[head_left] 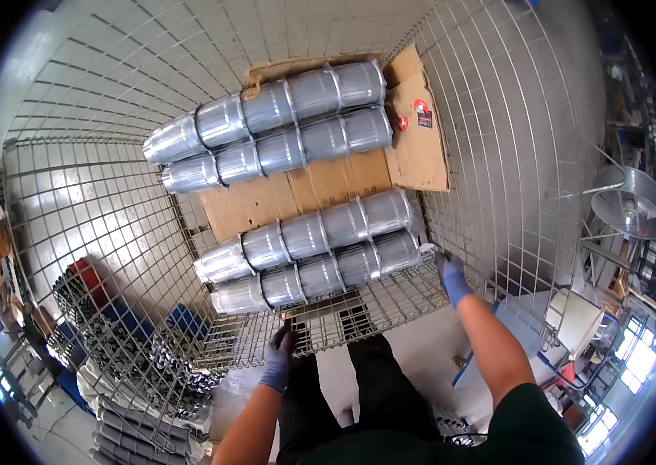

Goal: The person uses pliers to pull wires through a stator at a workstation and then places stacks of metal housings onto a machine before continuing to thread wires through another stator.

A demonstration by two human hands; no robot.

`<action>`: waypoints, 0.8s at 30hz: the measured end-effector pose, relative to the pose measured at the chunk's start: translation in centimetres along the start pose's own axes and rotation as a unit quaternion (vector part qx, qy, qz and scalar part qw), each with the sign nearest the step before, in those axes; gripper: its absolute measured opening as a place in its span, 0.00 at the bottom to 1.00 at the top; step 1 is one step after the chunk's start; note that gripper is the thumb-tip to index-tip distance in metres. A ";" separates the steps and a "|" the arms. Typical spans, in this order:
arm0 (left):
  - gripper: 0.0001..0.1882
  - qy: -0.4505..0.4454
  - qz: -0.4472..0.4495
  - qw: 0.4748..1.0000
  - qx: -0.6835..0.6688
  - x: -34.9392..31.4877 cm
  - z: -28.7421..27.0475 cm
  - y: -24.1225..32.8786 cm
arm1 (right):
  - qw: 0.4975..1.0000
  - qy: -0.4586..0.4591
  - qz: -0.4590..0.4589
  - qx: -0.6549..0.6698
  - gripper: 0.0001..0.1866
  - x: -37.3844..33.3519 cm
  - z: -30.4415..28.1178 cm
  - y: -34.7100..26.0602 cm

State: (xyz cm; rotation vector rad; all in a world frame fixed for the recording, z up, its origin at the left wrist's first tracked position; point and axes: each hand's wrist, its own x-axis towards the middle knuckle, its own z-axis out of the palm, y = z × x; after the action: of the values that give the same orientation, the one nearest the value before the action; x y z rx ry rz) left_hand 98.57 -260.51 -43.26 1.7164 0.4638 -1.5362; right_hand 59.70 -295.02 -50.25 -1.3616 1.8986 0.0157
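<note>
Fingers of both gloved hands, left hand (277, 358) and right hand (452, 277), are curling closed around the wire cage (359, 310) front edge, lower centre; stacked metal cylinders (309, 260) lying inside.

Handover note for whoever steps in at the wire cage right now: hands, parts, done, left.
Left hand, gloved: on the cage's low front wall, holding nothing else.
Right hand, gloved: at the front right corner by the nearest row's end.
Parts: four rows of stacked metal cylinders lying on cardboard in the wire cage.
Done: four rows lie in two pairs.
Left: the cardboard strip between the pairs is bare.
</note>
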 end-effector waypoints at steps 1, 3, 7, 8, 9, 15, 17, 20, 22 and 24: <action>0.24 -0.027 0.015 0.999 0.018 -0.6 1.2 0.3 | 0.999 -0.040 0.010 -0.007 0.20 -2.7 -1.0 0.9; 0.27 -0.087 0.047 0.994 0.052 -2.1 3.6 1.3 | 0.979 -0.136 0.021 0.152 0.13 -9.5 -2.4 1.0; 0.39 -0.263 0.115 0.957 -0.033 -6.6 7.9 4.3 | 0.893 -0.372 -0.187 -0.173 0.12 -22.0 -6.2 -10.3; 0.37 -0.259 0.070 0.962 -0.046 -8.1 8.0 5.0 | 0.870 -0.411 -0.210 -0.173 0.12 -24.2 -5.9 -10.7; 0.34 -0.252 0.025 0.966 -0.060 -9.5 8.2 5.6 | 0.844 -0.432 -0.241 -0.205 0.12 -25.6 -5.3 -10.1; 0.23 -0.130 0.090 0.972 -0.172 -10.7 0.4 -7.4 | 0.761 -0.534 -0.213 -0.301 0.12 -27.0 -2.0 -14.3; 0.25 -0.077 0.132 0.980 -0.127 -12.5 -2.1 -11.6 | 0.739 -0.534 -0.253 -0.325 0.13 -26.8 -1.0 -16.6; 0.29 0.037 0.302 0.945 0.123 -17.0 -6.0 -13.0 | 0.698 -0.534 -0.315 -0.359 0.13 -26.7 1.5 -17.4; 0.24 0.087 0.279 0.922 0.252 -17.5 -12.1 -17.6 | 0.660 -0.538 -0.358 -0.383 0.13 -29.5 3.7 -19.8; 0.21 0.123 0.220 0.834 0.490 -17.1 -20.0 -24.6 | 0.655 -0.543 -0.383 -0.359 0.14 -31.2 6.2 -20.2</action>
State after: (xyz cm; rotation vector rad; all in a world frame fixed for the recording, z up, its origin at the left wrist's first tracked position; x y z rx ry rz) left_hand 90.97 -226.31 -34.81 2.5571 -0.7219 -1.2539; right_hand 83.26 -276.08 -27.75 -1.8961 0.1710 1.0127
